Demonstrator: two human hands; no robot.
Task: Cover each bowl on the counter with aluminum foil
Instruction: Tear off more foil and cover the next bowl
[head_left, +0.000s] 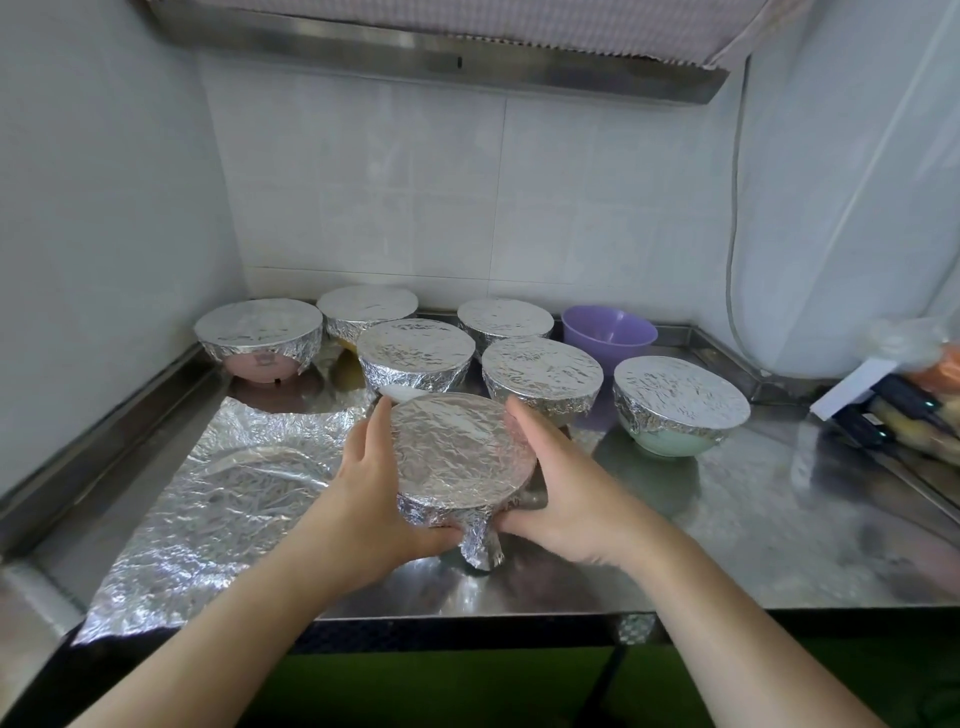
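Observation:
A foil-covered bowl (457, 457) sits at the middle of the steel counter (753, 519), tilted toward me. My left hand (376, 483) cups its left side and my right hand (556, 483) cups its right side, fingers pressed on the foil around the rim. A foil flap hangs down at its near edge. Behind it stand several more foil-covered bowls, among them a pink one (260, 332) at far left and a pale green one (680, 405) at right. An uncovered purple bowl (609, 332) stands at the back right. A loose crinkled foil sheet (208, 509) lies flat at left.
Tiled walls close the back and left. A range hood (441, 57) hangs overhead. A white cylinder (841, 208) with a cable stands at right, with a box and packets (893, 405) beside it. The counter's raised rim runs along the left and back.

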